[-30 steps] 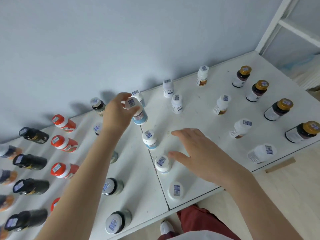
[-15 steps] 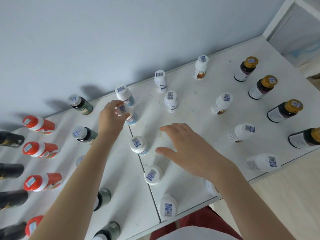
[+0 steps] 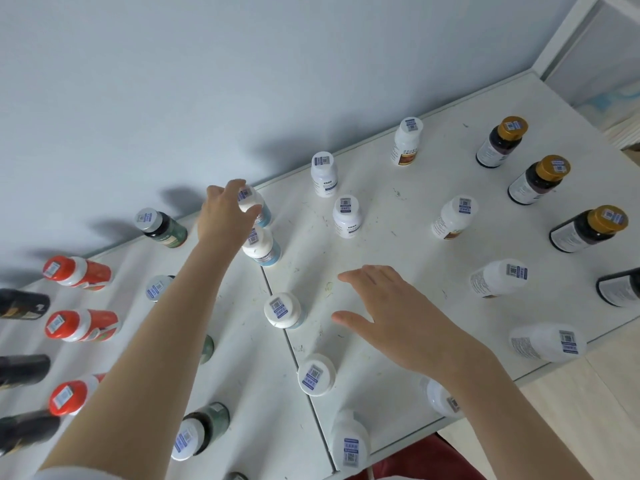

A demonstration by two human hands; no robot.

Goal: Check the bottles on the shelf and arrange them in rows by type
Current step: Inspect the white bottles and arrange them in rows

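**A:** From the head view, what has the left hand got?

**B:** Its fingers and thumb are curled round the white cap of a blue-labelled bottle, close to the back edge of the shelf. I cannot tell whether its base touches the surface.

**A:** And the right hand?

**B:** It is palm down above the middle of the surface, with its fingers straight and spread. It grasps nothing.

**A:** Where do the others stand?

**B:** A second blue-labelled one is just in front of the held bottle. From there a line of white-capped bottles follows the seam toward the front edge.

Behind the right hand are two white bottles with dark labels. The brown-labelled white bottles run from the back edge toward the front right corner, and the gold-capped dark bottles line the right edge.

**A:** And left of the arm?

**B:** The green bottles come first, then the red bottles, and the black bottles are at the left edge. One pale bottle sits half hidden under the right wrist, near the front edge.
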